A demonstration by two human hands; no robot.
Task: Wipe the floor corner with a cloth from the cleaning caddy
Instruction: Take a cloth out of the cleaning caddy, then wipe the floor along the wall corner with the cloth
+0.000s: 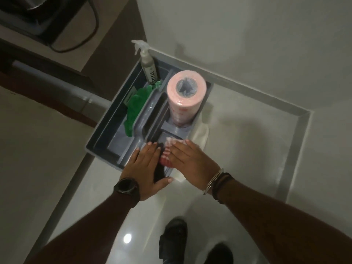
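Note:
A grey cleaning caddy [106,128] stands on the pale tiled floor against the wall. An upright pink roll of cloths [185,92] fills its right compartment, and a green cloth [136,107] lies in its left one. Both hands reach into the near right compartment. My left hand [146,168], with a black watch, lies flat with fingers spread over the caddy's near edge. My right hand [190,161], with bracelets at the wrist, rests on a pink-and-white folded cloth [167,161] that shows between the two hands. A white cloth [201,130] pokes out beside the caddy.
A spray bottle [147,63] stands in the caddy's far corner. The floor corner [304,115] with its grey skirting lies to the right. A brown cabinet [106,44] with a dark bag on it sits at left. My dark shoes [175,239] are at the bottom.

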